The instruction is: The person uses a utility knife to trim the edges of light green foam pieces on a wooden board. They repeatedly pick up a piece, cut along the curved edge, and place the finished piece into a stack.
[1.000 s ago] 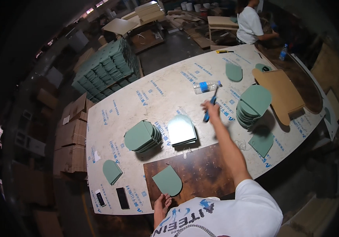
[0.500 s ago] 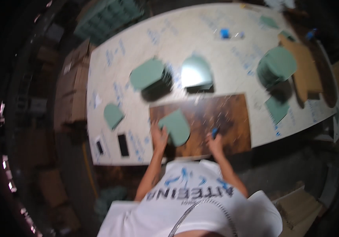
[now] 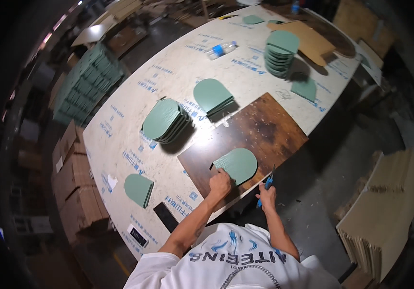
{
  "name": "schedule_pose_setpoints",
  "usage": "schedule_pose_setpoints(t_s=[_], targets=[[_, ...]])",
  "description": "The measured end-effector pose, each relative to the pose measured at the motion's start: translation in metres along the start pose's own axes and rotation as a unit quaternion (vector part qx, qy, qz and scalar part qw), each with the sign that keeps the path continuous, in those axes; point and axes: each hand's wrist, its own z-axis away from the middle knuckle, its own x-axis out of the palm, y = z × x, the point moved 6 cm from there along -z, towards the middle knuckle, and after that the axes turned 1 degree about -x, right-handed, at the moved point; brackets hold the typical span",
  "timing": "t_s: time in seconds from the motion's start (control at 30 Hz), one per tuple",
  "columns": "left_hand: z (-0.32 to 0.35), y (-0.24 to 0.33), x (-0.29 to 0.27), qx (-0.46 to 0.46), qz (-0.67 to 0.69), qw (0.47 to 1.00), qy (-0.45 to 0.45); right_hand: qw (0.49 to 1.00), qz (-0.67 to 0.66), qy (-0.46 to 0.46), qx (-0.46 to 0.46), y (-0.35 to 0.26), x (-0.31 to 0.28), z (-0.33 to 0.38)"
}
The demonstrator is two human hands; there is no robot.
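Note:
A green panel (image 3: 238, 164) with one rounded end lies on the brown wood-patterned board (image 3: 260, 123) near the table's front edge. My left hand (image 3: 220, 184) is closed on the panel's straight left end, its fingers curled over the edge. Just off the board's front edge, my right hand (image 3: 267, 197) grips blue-handled snips (image 3: 268, 183), their thin dark tip pointing up and away from me. Beyond the board stand a short stack of similar green panels (image 3: 212, 96) and a taller stack (image 3: 161, 120). Small pale scraps are scattered on the board.
At left on the white table (image 3: 120, 125) lie a small green pile (image 3: 138, 189), a black phone-like slab (image 3: 165, 216) and a small dark device (image 3: 138, 235). A bottle (image 3: 221, 49) lies farther back. Another green stack (image 3: 281, 50) stands far right. Cardboard sheets (image 3: 383, 207) lean at right.
The whole view has turned, so the table now slants up to the right. My right hand with the snips has drawn back from over the board to its front edge. My left hand stays on the panel.

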Motion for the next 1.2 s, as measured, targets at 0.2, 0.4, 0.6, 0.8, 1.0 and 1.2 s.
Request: schedule_pose_setpoints(t_s=[0.2, 0.4, 0.6, 0.8, 1.0, 1.2], targets=[[-0.015, 0.017, -0.014, 0.192, -0.043, 0.978, 0.073, 0.987, -0.154, -0.049, -0.015, 0.003, 0.018, 0.049], [0.005, 0.029, 0.001, 0.158, -0.075, 0.984, -0.015, 0.930, -0.355, -0.068, 0.061, 0.031, 0.007, 0.020], [0.012, 0.026, 0.031, 0.276, -0.183, 0.943, -0.026, 0.943, -0.322, 0.036, 0.076, 0.062, -0.018, 0.062], [-0.012, 0.057, -0.011, 0.369, -0.112, 0.923, -0.006, 0.891, -0.435, -0.081, 0.101, 0.059, 0.018, 0.074], [0.010, 0.074, -0.002, 0.352, -0.182, 0.918, 0.027, 0.791, -0.601, -0.084, 0.072, 0.041, -0.010, 0.028], [0.016, 0.067, 0.026, 0.346, -0.126, 0.924, 0.102, 0.905, -0.419, -0.015, 0.073, 0.044, -0.073, 0.044]])
